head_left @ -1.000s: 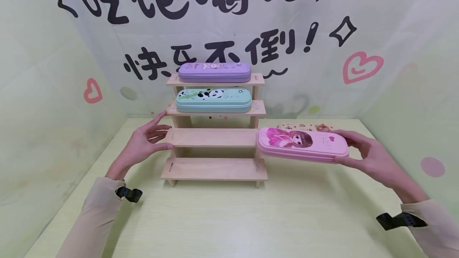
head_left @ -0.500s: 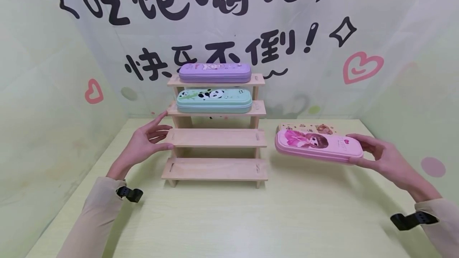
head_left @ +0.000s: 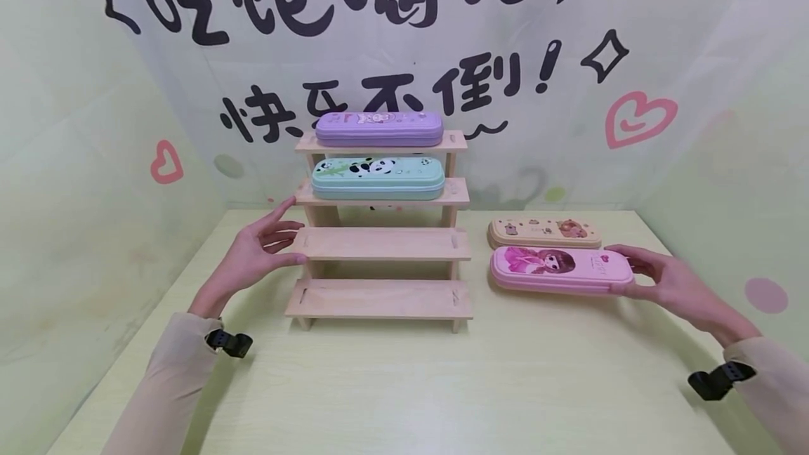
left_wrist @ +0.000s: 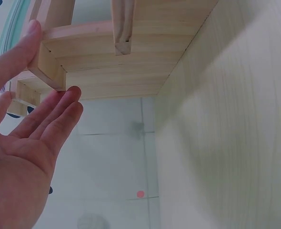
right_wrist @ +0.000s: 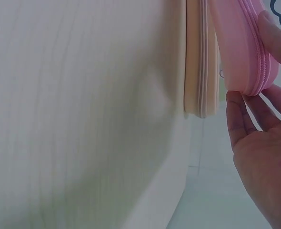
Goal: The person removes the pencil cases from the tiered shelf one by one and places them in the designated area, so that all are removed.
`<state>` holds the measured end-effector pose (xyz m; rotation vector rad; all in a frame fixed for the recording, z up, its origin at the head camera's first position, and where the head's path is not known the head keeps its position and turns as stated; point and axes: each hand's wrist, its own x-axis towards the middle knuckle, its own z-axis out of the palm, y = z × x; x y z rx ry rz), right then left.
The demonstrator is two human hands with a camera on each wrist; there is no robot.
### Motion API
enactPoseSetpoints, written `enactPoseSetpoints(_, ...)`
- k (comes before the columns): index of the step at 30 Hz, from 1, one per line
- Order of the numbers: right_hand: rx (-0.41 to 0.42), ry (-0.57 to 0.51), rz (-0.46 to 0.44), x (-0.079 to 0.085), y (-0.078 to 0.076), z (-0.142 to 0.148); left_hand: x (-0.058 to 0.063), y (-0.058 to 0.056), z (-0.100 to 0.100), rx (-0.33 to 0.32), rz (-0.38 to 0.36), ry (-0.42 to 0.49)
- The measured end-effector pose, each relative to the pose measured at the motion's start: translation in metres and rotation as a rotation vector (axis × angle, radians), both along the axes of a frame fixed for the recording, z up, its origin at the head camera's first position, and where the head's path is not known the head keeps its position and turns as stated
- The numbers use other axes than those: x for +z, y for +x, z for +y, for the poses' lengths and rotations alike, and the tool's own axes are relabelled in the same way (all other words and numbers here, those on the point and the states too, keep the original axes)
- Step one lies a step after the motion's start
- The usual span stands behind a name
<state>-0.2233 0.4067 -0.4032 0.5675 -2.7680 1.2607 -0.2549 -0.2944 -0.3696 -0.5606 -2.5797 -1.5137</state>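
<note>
A pink pencil case (head_left: 562,269) with a girl's picture is pinched at its right end by my right hand (head_left: 685,293). In the right wrist view that case (right_wrist: 245,47) hangs a little off the table, thumb on one side and fingers on the other. A yellow pencil case (head_left: 543,232) lies on the table just behind it. My left hand (head_left: 246,258) touches the left end of a wooden tiered rack (head_left: 382,243), its index finger at the second tier and thumb at the third. The left wrist view shows thumb and fingertips against the rack's wood (left_wrist: 50,69).
A purple pencil case (head_left: 379,130) sits on the rack's top tier, and a mint panda pencil case (head_left: 378,178) on the tier below. Both lower tiers are bare wood. The light wooden table (head_left: 404,385) is bordered by printed walls (head_left: 404,48) at the back and sides.
My right hand has carried the pink pencil case rightward, away from the rack, then lower and nearer, uncovering the yellow case behind. The left hand has stayed at the rack.
</note>
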Motion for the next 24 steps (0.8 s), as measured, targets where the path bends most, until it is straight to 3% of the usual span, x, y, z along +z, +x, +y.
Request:
enactPoseSetpoints(13,-0.027,0.015,-0.092,-0.012,-0.014,0.006,-0.001,-0.001,-0.001,0.002,0.009,-0.003)
enactPoseSetpoints(24,-0.023,0.092,-0.165,-0.015,-0.026,0.015,-0.002,-0.002,-0.002,0.008,0.010,-0.005)
